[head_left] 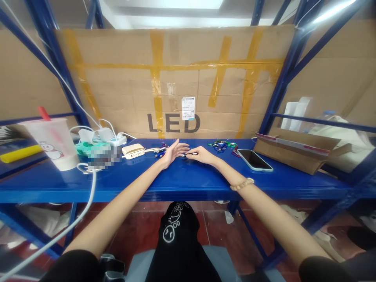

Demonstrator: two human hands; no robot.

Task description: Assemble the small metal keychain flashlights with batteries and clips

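Observation:
Over the middle of the blue shelf, my left hand (172, 154) is open, its fingers stretched out toward the right. My right hand (203, 155) pinches a slim, dark, pen-like thing (190, 154) with a pale tip; its exact kind is too small to tell. That tip lies close to the fingers of my left hand, and I cannot tell whether they touch. Behind and left of my left hand lie several slim dark and blue pieces (160, 152), partly hidden by it. Beyond my right hand is a small heap of green, blue and red metal clips (222, 146), like carabiners.
A phone (255, 160) and an open cardboard box (290, 150) are on the right of the shelf (182, 180). On the left are a cream power bank (134, 151), plugs and cables (106, 134), and a drink cup (55, 145). A large carton (123, 94) stands behind.

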